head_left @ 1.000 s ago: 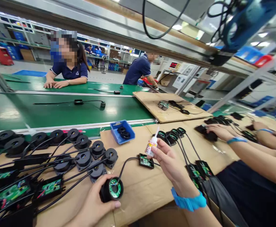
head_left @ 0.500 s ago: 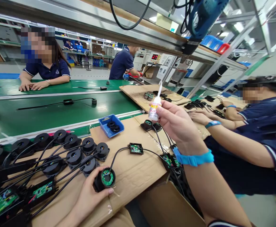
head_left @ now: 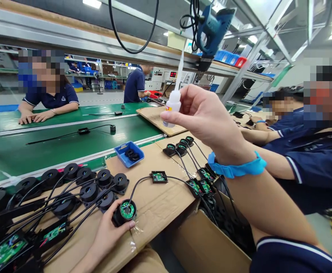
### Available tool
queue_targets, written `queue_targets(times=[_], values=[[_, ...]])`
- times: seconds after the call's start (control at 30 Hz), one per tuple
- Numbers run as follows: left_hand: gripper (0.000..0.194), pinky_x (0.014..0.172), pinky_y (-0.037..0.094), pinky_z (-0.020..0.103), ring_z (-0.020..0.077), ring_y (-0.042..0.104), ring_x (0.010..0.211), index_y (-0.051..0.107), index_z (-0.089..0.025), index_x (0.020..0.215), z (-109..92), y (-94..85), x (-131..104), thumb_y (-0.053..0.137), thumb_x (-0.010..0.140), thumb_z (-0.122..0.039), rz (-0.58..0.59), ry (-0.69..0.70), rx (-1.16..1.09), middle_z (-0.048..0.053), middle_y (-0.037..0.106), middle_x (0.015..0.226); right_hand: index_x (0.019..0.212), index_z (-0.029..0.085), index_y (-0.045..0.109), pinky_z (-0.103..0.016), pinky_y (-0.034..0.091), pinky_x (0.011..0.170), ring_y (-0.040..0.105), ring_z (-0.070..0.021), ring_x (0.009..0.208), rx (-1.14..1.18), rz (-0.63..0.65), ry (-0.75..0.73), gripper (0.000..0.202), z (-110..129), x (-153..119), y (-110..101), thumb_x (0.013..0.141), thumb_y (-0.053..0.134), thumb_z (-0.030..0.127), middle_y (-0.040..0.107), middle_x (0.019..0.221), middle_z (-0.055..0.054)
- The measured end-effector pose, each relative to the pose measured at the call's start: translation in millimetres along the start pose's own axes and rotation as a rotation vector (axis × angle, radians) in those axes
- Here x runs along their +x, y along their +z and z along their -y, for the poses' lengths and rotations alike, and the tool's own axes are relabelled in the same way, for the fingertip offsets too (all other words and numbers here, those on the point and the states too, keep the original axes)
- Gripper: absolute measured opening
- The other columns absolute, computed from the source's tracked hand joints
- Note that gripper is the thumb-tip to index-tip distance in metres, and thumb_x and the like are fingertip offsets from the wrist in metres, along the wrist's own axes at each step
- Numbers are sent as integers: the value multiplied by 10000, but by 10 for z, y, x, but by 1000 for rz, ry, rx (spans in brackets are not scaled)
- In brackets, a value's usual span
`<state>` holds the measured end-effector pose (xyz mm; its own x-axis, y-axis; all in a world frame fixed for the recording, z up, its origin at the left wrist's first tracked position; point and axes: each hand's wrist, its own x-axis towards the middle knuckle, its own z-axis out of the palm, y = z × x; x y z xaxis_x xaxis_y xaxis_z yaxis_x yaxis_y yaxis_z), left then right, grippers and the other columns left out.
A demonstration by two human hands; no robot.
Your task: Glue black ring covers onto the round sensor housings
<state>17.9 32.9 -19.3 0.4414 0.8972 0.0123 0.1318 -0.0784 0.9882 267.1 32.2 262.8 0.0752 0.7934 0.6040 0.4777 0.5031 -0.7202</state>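
A white bottle (head_left: 173, 99) is being held aloft, slightly tilted, its long nozzle (head_left: 180, 72) pointing up. Down at the cardboard (head_left: 157, 203), a round black cup (head_left: 127, 210) is showing a green circuit ring (head_left: 122, 211).

Bright overhead light — a ceiling lamp (head_left: 92, 3) shows at top, while the upper-right corner burns white. Pale glare marks the green conveyor belt (head_left: 52, 157); clear tape (head_left: 133, 246) glints. The right hand (head_left: 207, 121) looks fairly sharp — background softer, edges stretched wide-angle, co-workers' heads (head_left: 47, 72) pixelated.
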Motion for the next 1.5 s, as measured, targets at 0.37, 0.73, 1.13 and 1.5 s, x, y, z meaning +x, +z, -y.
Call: queue_targets(times=[0.37, 0.73, 1.13, 1.5], values=[[632, 1052, 451, 514, 368, 637, 1109, 642, -149, 1123, -24, -10, 30, 805, 603, -468, 15, -3, 16, 153, 711, 1135, 813, 221, 516, -292, 460, 573, 548, -129, 665, -176, -15, -144, 456, 113, 32, -18, 676, 868, 475, 604, 779, 23], [643, 1086, 408, 514, 366, 618, 1133, 634, -154, 1137, 15, -22, 34, 809, 600, -462, 26, -9, 13, 148, 703, 1146, 781, 210, 485, -276, 369, 549, 460, -91, 577, -516, -144, -246, 352, 153, 34, -43, 703, 817, 296, 577, 737, 36], [634, 1068, 431, 506, 360, 632, 1103, 650, -156, 1117, -4, -14, 36, 818, 585, -456, 8, 1, 5, 142, 712, 1120, 712, 183, 512, -308, 363, 642, 431, -102, 599, -745, -68, -182, 325, 175, 137, -53, 727, 819, 287, 497, 627, 56], [614, 1054, 444, 522, 355, 646, 1099, 659, -155, 1130, 36, 15, 12, 814, 604, -431, -30, 36, -3, 142, 724, 1124, 709, 229, 550, -349, 412, 653, 485, -177, 642, -766, -56, -287, 294, 416, 186, -58, 709, 838, 292, 510, 623, 17]])
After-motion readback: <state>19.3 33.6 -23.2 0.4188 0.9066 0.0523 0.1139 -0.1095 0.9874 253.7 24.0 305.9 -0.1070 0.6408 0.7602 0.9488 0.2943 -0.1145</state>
